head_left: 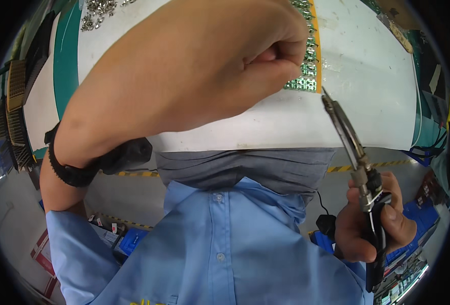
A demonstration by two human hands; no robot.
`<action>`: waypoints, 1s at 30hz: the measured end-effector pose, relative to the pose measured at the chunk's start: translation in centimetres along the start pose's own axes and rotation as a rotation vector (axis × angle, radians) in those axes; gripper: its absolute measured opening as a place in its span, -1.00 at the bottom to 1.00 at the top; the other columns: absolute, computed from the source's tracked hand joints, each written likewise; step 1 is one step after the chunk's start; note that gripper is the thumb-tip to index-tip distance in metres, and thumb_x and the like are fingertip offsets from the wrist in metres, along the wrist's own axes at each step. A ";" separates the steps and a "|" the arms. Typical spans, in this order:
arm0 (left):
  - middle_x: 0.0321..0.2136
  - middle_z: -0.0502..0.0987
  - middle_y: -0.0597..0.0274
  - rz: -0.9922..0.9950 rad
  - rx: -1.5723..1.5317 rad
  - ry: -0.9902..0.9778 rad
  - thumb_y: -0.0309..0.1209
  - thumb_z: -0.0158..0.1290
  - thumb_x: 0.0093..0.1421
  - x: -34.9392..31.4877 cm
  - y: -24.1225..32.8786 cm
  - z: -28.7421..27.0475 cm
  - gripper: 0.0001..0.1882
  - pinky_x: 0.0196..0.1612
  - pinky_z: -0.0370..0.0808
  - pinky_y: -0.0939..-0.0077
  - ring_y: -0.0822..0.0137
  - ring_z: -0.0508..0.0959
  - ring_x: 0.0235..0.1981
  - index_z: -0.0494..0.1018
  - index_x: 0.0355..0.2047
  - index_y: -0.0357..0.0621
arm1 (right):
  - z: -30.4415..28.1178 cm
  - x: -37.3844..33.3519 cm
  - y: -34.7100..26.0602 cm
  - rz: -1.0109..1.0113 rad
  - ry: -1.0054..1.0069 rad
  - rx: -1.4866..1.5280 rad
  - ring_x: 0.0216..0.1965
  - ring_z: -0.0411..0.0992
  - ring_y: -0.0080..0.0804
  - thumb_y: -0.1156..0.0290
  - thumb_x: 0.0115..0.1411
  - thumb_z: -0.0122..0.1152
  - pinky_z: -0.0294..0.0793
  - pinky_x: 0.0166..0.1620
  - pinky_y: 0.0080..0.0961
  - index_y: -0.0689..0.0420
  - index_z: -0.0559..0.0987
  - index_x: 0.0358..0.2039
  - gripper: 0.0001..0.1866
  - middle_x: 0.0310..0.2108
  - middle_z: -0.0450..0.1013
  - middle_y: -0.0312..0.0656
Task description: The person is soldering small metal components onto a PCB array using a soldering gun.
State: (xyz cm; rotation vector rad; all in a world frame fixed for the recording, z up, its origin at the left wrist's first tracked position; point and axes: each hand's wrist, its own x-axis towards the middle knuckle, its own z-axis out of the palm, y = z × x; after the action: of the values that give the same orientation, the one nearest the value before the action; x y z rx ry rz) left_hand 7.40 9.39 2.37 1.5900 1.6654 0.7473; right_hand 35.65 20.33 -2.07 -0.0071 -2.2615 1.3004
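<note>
My left hand [265, 56] reaches across the work surface, its fingers curled in and pressed together at the left side of a green circuit board panel [301, 84]. Whatever is between those fingertips is hidden from view. The panel has an orange strip [318, 48] along its right edge, and my hand and forearm cover much of it. In my right hand [372, 223] is a soldering iron [359, 165] with a black handle and a thin metal tube along its shaft. Its tip points up and away, just off the panel's near right corner.
A white sheet [372, 96] covers the table over a green mat [66, 66]. Small metal parts [98, 12] are heaped at the far left. Racks of brown comb-like pieces [16, 96] stand at the left rim. A knife-like tool [400, 38] lies far right, beside cables [428, 145].
</note>
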 end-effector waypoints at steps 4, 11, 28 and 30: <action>-0.65 0.36 0.13 0.018 -0.012 -0.167 -0.53 0.10 0.14 0.9 -0.5 -0.2 -0.86 -0.49 0.34 0.40 0.22 0.38 -0.62 0.40 -0.52 -0.30 | 0.0 1.7 0.1 0.011 -0.116 0.015 -0.43 0.46 -0.23 -0.05 0.21 0.17 0.40 -0.42 -0.41 0.05 0.34 0.06 -0.44 -0.45 0.49 -0.03; -0.64 0.36 0.14 0.019 -0.050 -0.340 -0.53 0.10 0.13 1.3 -2.0 0.6 -0.87 -0.48 0.34 0.39 0.21 0.38 -0.61 0.40 -0.51 -0.29 | -0.5 3.3 0.5 0.050 -0.265 -0.044 -0.41 0.53 -0.21 0.01 -0.10 0.51 0.40 -0.51 -0.40 -0.06 0.39 0.09 -0.25 -0.44 0.52 -0.25; -0.61 0.37 0.14 0.056 -0.044 -0.318 -0.52 0.12 0.10 0.3 -3.7 1.1 -0.89 -0.46 0.35 0.38 0.19 0.38 -0.58 0.41 -0.49 -0.28 | 0.6 3.9 0.8 -0.041 -0.191 -0.140 -0.54 0.48 -0.28 -0.17 0.04 0.27 0.38 -0.57 -0.46 0.03 0.36 0.05 -0.30 -0.51 0.50 -0.14; -0.60 0.37 0.14 0.074 -0.036 -0.278 -0.52 0.12 0.10 0.1 -3.8 1.2 -0.89 -0.46 0.35 0.38 0.19 0.38 -0.57 0.42 -0.49 -0.28 | 0.6 3.8 0.7 -0.033 -0.184 -0.178 -0.53 0.51 -0.27 -0.21 -0.02 0.32 0.40 -0.58 -0.46 0.00 0.37 0.05 -0.25 -0.52 0.50 -0.19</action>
State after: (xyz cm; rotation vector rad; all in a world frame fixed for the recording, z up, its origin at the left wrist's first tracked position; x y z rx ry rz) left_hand 6.19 9.13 -1.40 1.6543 1.3926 0.5601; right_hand 31.96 21.23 -1.20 0.0899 -2.5165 1.1183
